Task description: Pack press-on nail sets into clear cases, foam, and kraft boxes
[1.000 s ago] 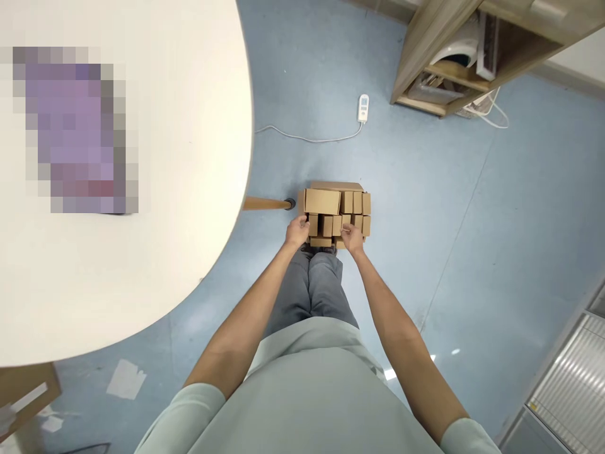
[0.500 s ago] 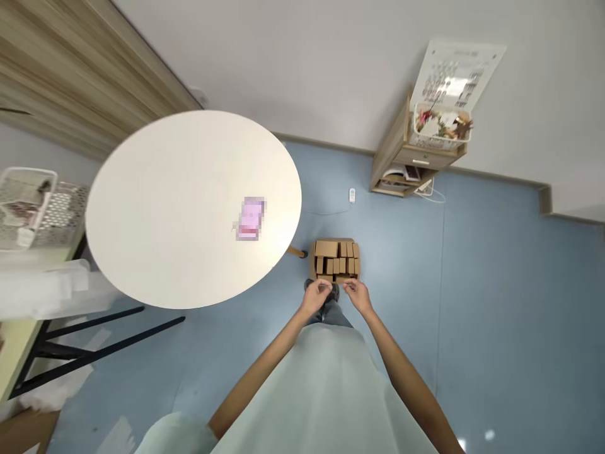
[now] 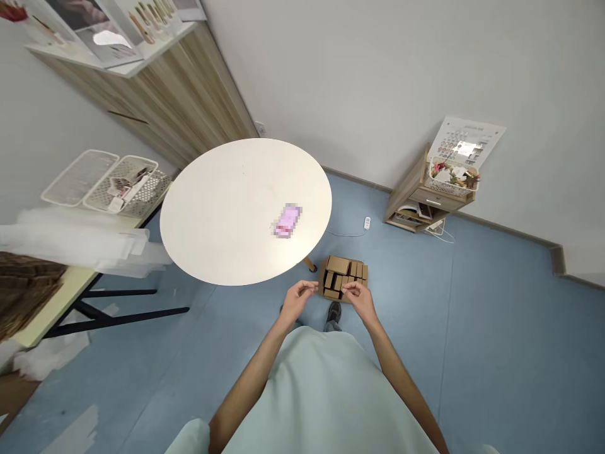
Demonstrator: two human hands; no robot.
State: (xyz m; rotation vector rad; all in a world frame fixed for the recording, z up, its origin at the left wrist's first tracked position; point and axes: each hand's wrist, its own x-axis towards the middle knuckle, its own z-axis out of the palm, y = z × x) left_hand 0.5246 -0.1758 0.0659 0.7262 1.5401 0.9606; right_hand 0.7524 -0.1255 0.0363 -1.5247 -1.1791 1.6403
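Note:
In the head view, my left hand and my right hand are held out apart in front of my body, above the floor. The fingers of each are drawn together in a pinch; anything between them is too small to make out. Below and just beyond them a cardboard box stands on the floor, filled with several smaller brown boxes. My right hand covers part of its near side.
A round white table with a blurred pink item stands at front left. A small wooden cabinet bears a basket. A white plug-like device lies on the floor. A side table holds baskets and plastic wrap.
My hands have moved further apart, the left one to the left. The view has shifted left, so the table and box appear further right. More of the box's near side and my shoe shows.

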